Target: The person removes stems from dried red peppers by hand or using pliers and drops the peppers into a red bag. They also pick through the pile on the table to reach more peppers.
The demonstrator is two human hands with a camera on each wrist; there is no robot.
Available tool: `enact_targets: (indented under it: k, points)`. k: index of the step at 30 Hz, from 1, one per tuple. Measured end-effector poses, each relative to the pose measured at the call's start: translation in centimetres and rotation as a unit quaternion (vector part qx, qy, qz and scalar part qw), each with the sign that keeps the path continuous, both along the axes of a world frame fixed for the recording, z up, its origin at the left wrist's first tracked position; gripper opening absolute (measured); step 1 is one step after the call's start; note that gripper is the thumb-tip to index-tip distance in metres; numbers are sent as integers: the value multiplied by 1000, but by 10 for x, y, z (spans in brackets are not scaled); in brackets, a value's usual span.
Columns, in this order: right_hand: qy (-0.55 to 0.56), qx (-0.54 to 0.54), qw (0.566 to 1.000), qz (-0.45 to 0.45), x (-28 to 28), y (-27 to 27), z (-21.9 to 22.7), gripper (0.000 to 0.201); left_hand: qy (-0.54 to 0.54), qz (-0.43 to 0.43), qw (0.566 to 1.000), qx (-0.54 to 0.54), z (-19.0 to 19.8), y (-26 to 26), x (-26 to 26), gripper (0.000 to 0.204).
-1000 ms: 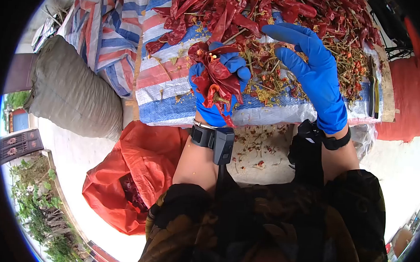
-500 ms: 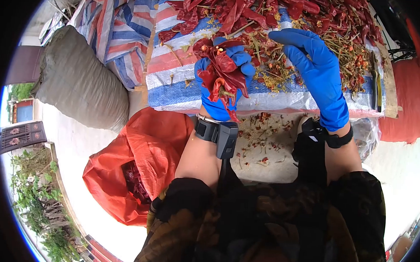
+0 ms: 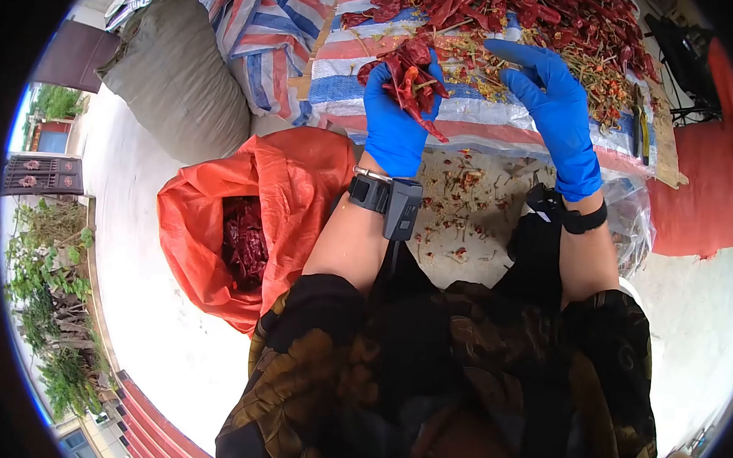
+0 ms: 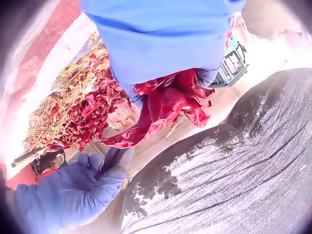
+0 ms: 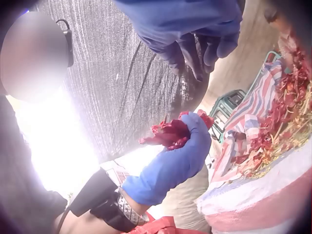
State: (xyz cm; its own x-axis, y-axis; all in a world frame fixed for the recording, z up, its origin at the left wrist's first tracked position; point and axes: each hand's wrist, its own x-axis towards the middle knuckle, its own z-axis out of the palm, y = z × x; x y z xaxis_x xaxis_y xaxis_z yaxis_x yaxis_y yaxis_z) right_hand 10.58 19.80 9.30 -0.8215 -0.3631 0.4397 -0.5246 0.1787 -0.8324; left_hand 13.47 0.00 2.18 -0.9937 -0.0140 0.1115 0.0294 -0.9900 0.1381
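Dried red chili peppers point(image 3: 412, 75) are bunched in my blue-gloved left hand point(image 3: 393, 127), which grips them just off the table's near edge. A pale stem shows among them, and one pepper's tip hangs down past the thumb side. In the right wrist view the same peppers point(image 5: 170, 132) stick out from the curled fingers of the left glove. My right hand point(image 3: 559, 115), also gloved in blue, hovers near the table's right part with thumb and fingers apart and nothing between them. A pile of chili peppers point(image 3: 511, 8) covers the far part of the table.
Loose stems and seeds point(image 3: 593, 92) litter the striped sheet point(image 3: 341, 87). An open red sack point(image 3: 303, 168) with chili peppers inside stands at the lower left, behind it a full grey sack point(image 3: 175, 78). A dark-handled tool point(image 3: 640, 131) lies at the table's right edge.
The head view has swung so that table and sacks shift, and the red sack's mouth shows more. My left hand, still gripping the peppers, has turned and moved nearer the table's edge.
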Motion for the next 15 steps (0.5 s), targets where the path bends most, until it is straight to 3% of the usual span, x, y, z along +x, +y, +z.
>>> enact_targets:
  k: [3, 6, 8, 11, 14, 15]
  points:
    - [99, 59, 993, 28, 38, -14, 27, 31, 22, 12, 998, -52, 12, 3, 19, 40]
    - [126, 45, 991, 33, 53, -24, 24, 28, -100, 71, 986, -110, 41, 23, 42, 33]
    - [195, 9, 980, 32, 58, -26, 18, 20, -88, 55, 990, -98, 53, 33, 55, 29]
    - [153, 32, 987, 35, 74, -20, 22, 16, -80, 31, 992, -94, 58, 34, 73, 25]
    - [121, 19, 993, 6, 97, -17, 38, 12, -72, 59, 992, -85, 70, 34, 90, 26]
    - [125, 19, 992, 11, 104, -16, 44, 12, -53, 110, 981, -153, 69, 32, 97, 30]
